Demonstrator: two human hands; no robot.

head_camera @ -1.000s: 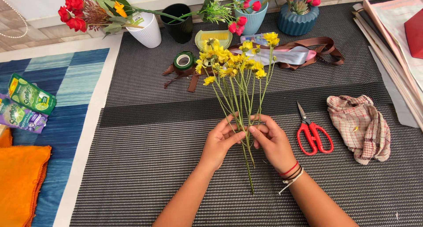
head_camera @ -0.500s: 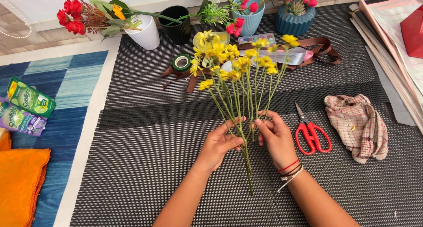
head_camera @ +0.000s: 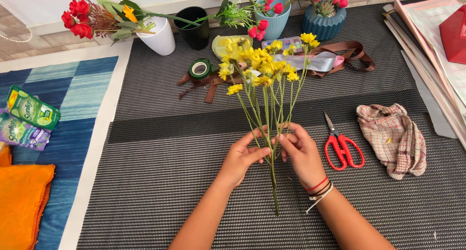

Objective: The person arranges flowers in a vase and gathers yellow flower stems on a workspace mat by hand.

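Presently: bunch of yellow flowers [head_camera: 264, 65] on thin green stems, held upright above the grey mat [head_camera: 160, 182], left hand [head_camera: 242, 155] and right hand [head_camera: 301, 150] both pinched closed on the mid-stems — likely light, limp, easily crushed; best gripped low on the gathered stems, never the blooms.

A dark woven mat [head_camera: 160, 182] covers the floor beneath both hands. Just right of the right hand [head_camera: 302, 154] lie red scissors [head_camera: 342, 147], then a crumpled checked cloth [head_camera: 394, 137]. Beyond the hands sit a green tape roll [head_camera: 199, 68], brown ribbon [head_camera: 354, 53] and a row of pots [head_camera: 158, 36]. Far left lies a blue rug [head_camera: 73, 99].
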